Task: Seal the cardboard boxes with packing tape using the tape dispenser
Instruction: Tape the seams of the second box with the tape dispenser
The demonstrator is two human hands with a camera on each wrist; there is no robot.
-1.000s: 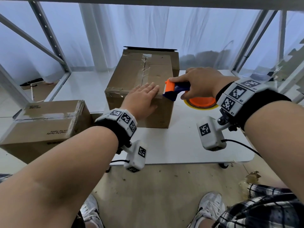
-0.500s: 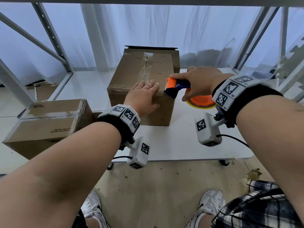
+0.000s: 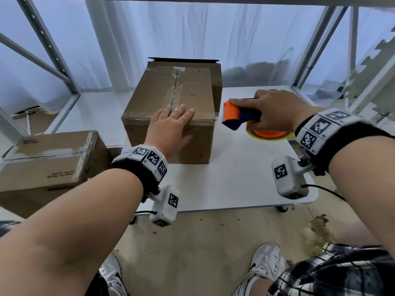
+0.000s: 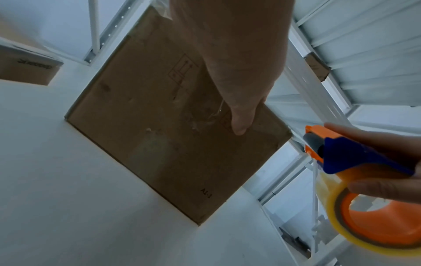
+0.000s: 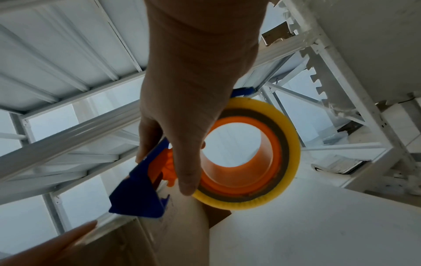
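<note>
Fingers of the left hand (image 3: pixel 170 129) lie spread flat on the taped brown cardboard box (image 3: pixel 171 97) mid-table (image 3: pixel 235 178). At its 3 o'clock, just apart, the right hand (image 3: pixel 275 112) grips the orange-and-blue tape dispenser (image 3: pixel 241 115).

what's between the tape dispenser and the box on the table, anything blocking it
Nothing visible. The tape dispenser, gripped by the right hand, sits just off the box's near right corner with an open gap. The left hand lies flat on the front edge, beside that path.
</note>
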